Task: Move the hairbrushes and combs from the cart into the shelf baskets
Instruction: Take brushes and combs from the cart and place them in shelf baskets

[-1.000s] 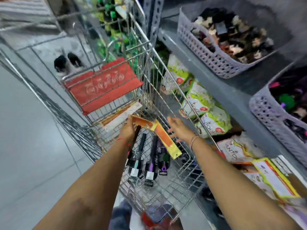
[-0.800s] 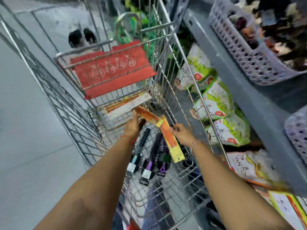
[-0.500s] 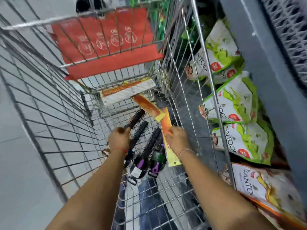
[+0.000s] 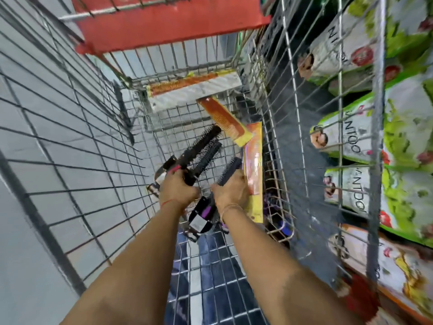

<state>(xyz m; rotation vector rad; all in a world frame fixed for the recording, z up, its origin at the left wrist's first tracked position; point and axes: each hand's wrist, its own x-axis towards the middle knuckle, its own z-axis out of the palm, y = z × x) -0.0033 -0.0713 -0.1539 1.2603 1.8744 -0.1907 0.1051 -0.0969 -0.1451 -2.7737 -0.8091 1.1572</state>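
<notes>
Both my hands are down inside the wire cart (image 4: 276,127). My left hand (image 4: 178,186) is closed around the handles of two black round hairbrushes (image 4: 203,148), whose bristle ends point up and away. My right hand (image 4: 230,191) grips another black hairbrush (image 4: 230,170) together with a packaged orange comb (image 4: 254,170) on a yellow card. A loose orange comb (image 4: 222,119) lies on the cart floor beyond them. A long packaged comb (image 4: 194,89) rests against the cart's far end. More brushes with purple and black handles (image 4: 202,215) lie under my wrists.
The red child-seat flap (image 4: 168,22) hangs over the cart's far end. To the right, beyond the cart's wire side, shelves hold green and white bags (image 4: 403,127). The grey floor (image 4: 28,266) is on the left. The shelf baskets are out of view.
My view has dropped and closed in on the cart's inside; the shelf baskets have left the frame. My right hand went from open above the comb pack to gripping it and a brush.
</notes>
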